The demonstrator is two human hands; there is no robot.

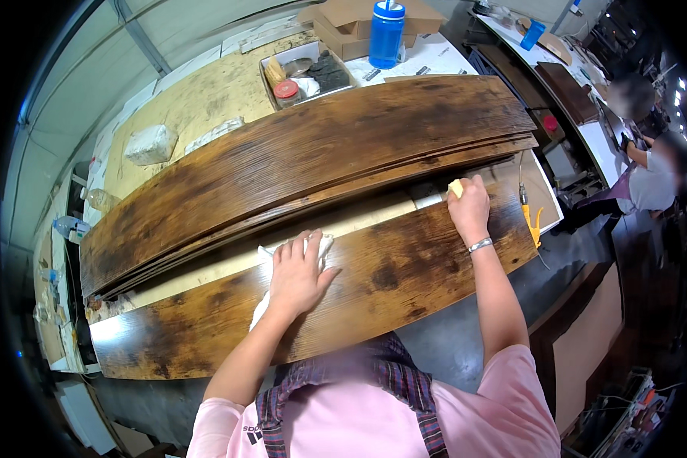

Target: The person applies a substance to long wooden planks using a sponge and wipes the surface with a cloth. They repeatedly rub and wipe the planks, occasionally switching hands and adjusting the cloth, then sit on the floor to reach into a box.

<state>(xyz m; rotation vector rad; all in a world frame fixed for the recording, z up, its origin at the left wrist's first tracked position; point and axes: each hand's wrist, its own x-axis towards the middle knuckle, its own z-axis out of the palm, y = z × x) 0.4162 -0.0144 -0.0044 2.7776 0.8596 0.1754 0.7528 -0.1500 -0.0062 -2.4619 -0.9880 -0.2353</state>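
Observation:
In front of me lies a long brown wood-grain board (382, 275), its near edge toward my body. My left hand (296, 276) is laid flat on a white cloth (264, 304), fingers stretched out, pressing it to the board left of the middle. Toward the board's right end my right hand (469, 206) is closed round a small pale-yellow block (456, 188), at the board's far edge. Its exact kind I cannot make out. Behind this board rests a stack of similar wood-grain boards (313, 145).
Beyond the stack are a box of supplies (349, 76), a blue bottle (387, 37), a cardboard box (336, 30) and a white wrapped block (150, 145). A yellow air gun (534, 225) hangs by the table's right end. Another person (649, 175) works at a bench on the right.

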